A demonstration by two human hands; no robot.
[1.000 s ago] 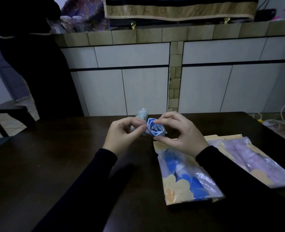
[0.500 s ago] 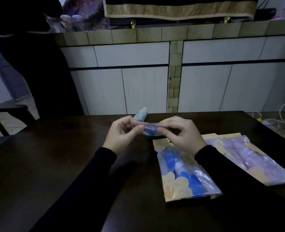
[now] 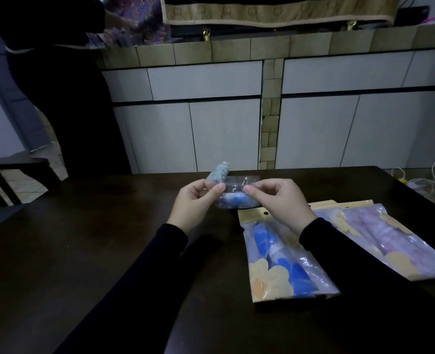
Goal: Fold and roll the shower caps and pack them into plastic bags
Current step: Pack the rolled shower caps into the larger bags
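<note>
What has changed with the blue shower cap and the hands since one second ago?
The blue shower cap, a bunched rosette before, is now stretched flat between the left hand and right hand, which moved apart and pinch its clear edge. The two packed bags and the teal roll stayed put.

Pretty dim room. Dark wooden counter [image 3: 70, 251] up front, white cabinet doors [image 3: 191, 134] behind it under a tan tiled ledge [image 3: 237, 48], a patterned cloth [image 3: 275, 11] draped on top. Dark chair [image 3: 4, 180] at left, white cables [image 3: 421, 182] on the floor at right.
</note>
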